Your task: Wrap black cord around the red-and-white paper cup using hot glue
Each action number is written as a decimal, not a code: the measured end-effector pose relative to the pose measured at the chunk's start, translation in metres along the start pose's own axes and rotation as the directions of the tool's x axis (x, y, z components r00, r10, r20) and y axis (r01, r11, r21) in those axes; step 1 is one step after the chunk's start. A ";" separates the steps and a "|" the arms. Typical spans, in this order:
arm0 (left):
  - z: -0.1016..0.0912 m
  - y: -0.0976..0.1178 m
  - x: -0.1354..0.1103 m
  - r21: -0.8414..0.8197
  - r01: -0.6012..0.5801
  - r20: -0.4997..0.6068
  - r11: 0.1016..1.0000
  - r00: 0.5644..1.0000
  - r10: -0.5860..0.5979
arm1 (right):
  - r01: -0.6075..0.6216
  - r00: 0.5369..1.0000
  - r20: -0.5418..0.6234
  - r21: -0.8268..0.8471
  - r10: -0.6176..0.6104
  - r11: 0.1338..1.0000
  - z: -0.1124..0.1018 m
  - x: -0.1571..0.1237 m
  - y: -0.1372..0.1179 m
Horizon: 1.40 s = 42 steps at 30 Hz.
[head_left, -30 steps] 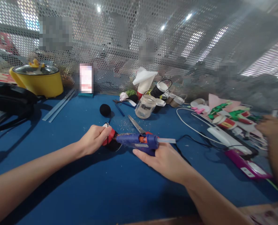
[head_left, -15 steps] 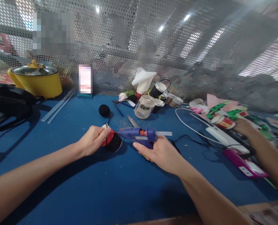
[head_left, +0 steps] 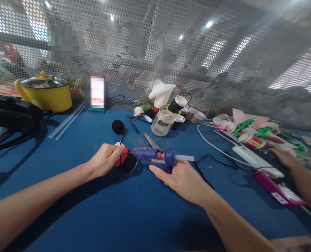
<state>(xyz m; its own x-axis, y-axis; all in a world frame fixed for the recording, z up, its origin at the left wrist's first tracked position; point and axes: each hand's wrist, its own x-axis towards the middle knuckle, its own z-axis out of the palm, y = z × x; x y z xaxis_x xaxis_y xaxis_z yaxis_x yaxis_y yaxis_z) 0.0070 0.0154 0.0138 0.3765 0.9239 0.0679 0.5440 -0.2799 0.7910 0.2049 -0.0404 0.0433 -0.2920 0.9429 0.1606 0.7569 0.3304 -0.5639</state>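
My left hand [head_left: 106, 161] is closed on a red-and-black cup [head_left: 129, 163], tipped on its side above the blue table. A round black ball [head_left: 118, 126] lies just behind it, with a thin black cord running towards the cup. My right hand [head_left: 181, 178] is wrapped round the handle of a blue glue gun [head_left: 151, 156]. A clear glue stick [head_left: 185, 158] sticks out of the gun's back end. The nozzle points left and is at the cup's red part, close to my left fingertips; whether it touches is unclear. Scissors [head_left: 150, 140] lie behind the gun.
Behind stand a clear jar [head_left: 162, 123], several wrapped cups and a lit phone [head_left: 97, 91]. A yellow pot [head_left: 46, 94] is at left. On the right are a white cable, a purple power strip [head_left: 278, 190], craft pieces and another person's hand [head_left: 283, 155].
The view has shifted slightly. My hands keep their hold on the cup and glue gun, nozzle still at the cup. The other person's hand has moved away from the red cup at right.
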 end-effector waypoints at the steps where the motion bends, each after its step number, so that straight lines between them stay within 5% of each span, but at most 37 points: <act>1: 0.000 0.000 0.000 -0.002 0.015 -0.005 1.000 1.000 -0.016 | 0.013 1.000 -0.014 -0.012 -0.013 1.000 0.001 0.000 0.000; 24: 0.002 0.006 0.001 -0.083 0.109 -0.056 0.991 0.992 -0.113 | 0.110 0.994 0.003 -0.071 -0.110 0.991 0.012 -0.009 -0.006; 42: 0.001 -0.001 -0.004 0.022 -0.084 -0.029 0.996 0.996 0.084 | -0.141 0.986 0.119 0.260 0.113 0.955 0.001 0.009 0.006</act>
<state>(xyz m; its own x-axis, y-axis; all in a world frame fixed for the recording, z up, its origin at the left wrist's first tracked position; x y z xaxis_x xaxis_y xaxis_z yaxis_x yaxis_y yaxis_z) 0.0053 0.0123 0.0121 0.3994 0.9041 0.1517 0.5268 -0.3617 0.7691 0.2062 -0.0303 0.0408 -0.2723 0.9622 -0.0017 0.6124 0.1719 -0.7717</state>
